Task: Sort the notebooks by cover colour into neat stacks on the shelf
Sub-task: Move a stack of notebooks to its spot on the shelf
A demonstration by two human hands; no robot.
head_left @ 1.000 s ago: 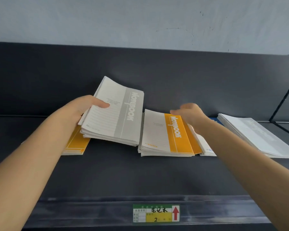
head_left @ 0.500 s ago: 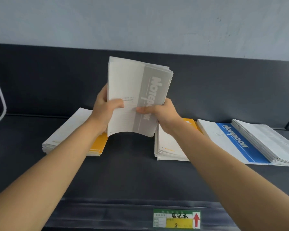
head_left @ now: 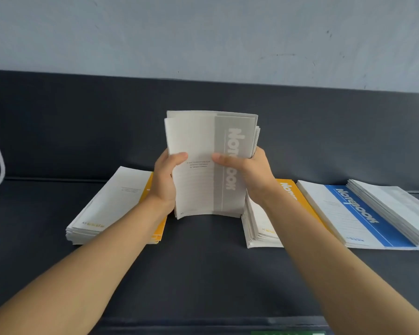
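Grey notebooks (head_left: 203, 141) bunched upright, bottom edge looks to be resting on the shelf (head_left: 203, 274), between the left orange stack (head_left: 111, 209) and the right orange stack (head_left: 261, 228). Left hand (head_left: 165, 180) and right hand (head_left: 249, 175) grip the sides, fingers (head_left: 179, 156) clamped on the bundle, thumbs on the front cover. Blue notebook (head_left: 363, 213) lies flat further right.

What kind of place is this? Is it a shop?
Probably a shop or stockroom, though I cannot be sure. Matching notebooks, an orange-striped stack and a blue-striped stack, lie on a long dark shelf, and a green label peeks out at its front edge.
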